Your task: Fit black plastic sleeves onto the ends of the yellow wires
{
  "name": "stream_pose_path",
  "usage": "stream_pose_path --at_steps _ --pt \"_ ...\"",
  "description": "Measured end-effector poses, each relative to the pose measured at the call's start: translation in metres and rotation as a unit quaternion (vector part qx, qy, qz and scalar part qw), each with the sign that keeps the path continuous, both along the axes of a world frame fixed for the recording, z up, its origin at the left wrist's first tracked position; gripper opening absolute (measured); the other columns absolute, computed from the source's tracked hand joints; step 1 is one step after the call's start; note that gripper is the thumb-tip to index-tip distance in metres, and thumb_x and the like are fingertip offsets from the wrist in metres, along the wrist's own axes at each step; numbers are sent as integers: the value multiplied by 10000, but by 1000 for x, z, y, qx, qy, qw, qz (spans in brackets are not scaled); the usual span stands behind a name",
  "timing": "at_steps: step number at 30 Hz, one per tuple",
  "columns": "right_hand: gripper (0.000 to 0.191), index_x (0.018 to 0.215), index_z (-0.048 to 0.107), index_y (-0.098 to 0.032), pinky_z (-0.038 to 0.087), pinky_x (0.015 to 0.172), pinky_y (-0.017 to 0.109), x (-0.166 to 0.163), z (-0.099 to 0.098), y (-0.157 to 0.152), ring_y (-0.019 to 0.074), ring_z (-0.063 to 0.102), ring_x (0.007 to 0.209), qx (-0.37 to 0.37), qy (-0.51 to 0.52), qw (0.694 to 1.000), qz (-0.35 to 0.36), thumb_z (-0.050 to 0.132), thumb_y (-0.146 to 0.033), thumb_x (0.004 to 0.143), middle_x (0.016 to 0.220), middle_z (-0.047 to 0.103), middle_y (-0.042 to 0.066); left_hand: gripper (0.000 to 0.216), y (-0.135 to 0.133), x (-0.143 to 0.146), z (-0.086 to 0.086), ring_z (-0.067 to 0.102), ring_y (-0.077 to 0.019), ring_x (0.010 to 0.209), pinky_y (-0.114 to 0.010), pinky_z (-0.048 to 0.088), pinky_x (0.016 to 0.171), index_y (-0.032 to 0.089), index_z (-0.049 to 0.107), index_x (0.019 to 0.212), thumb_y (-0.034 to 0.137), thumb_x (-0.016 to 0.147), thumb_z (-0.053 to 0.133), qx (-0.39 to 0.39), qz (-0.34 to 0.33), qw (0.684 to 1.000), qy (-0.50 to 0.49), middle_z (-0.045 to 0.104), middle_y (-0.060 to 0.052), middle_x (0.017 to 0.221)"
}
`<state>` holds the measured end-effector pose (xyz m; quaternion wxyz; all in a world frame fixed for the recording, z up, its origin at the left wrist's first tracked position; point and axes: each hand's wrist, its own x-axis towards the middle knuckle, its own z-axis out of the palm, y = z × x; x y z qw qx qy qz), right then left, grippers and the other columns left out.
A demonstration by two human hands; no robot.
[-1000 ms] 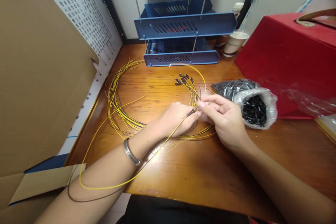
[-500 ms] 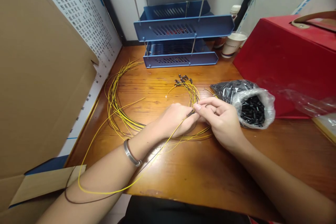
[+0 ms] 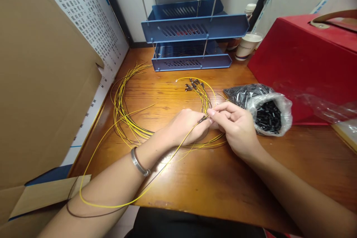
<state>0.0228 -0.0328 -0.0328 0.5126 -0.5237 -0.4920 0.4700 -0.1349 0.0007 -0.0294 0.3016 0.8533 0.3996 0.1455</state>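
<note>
My left hand [image 3: 189, 126] is closed on a thin yellow and dark wire pair [image 3: 178, 148], which loops back over my left forearm. A small black sleeve [image 3: 203, 119] sits on the wires at my left fingertips. Right beside it, my right hand [image 3: 237, 124] pinches the wires with thumb and forefinger, and the fingertips of both hands nearly meet. Beyond them lies a bundle of black-tipped wire ends [image 3: 195, 84]. One yellow wire [image 3: 199, 78] arches over that bundle to a small pale tip. A larger coil of yellow and dark wires [image 3: 118, 98] rests to the left.
An open plastic bag of small black pieces [image 3: 268, 117] stands right of my hands. Behind are a blue tiered tray [image 3: 192, 63], a paper cup [image 3: 247, 48] and a red box [image 3: 312, 67]. Cardboard [image 3: 47, 81] walls the left side of the wooden table [image 3: 223, 186].
The yellow wire with the pale tip now arches wider, above the black-tipped bundle. Both hands stay in almost the same place, still closed on the wires.
</note>
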Motion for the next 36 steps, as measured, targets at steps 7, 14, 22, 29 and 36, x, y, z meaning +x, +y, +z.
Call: stream_pose_path --at_steps 7,14,22,29,36 --pt "246 803 590 -195 150 450 238 1 1 0 59 237 437 8 42 999 -4 760 -364 745 464 354 -103 523 -1 0 3 343 -98 558 -243 269 591 159 478 589 459 1006 384 -32 15 999 -38 407 30 552" --pt "250 770 586 -193 163 447 241 1 -1 1 61 257 441 18 32 999 7 762 -368 744 478 380 -93 522 -1 -1 2 357 -93 567 -236 267 593 151 494 598 441 1015 375 -23 13 999 -42 402 31 563" --pt "265 818 635 -186 189 466 252 -1 -2 -1 77 306 453 0 -3 1000 24 758 -412 752 496 385 -83 483 -3 0 3 416 -114 597 -235 270 586 151 543 631 392 1011 367 -11 9 1000 -15 446 13 567" --pt "238 785 611 -193 174 457 248 2 -1 2 68 275 444 14 20 1000 9 753 -381 752 492 422 -78 536 -2 0 2 382 -103 574 -236 274 586 154 515 604 466 1013 363 -23 22 999 -31 447 19 562" --pt "198 744 580 -195 160 448 238 0 2 0 61 240 442 28 14 999 24 731 -323 758 473 321 -106 504 -1 0 2 339 -97 562 -242 258 585 155 491 598 417 1012 372 -16 11 999 -33 391 31 558"
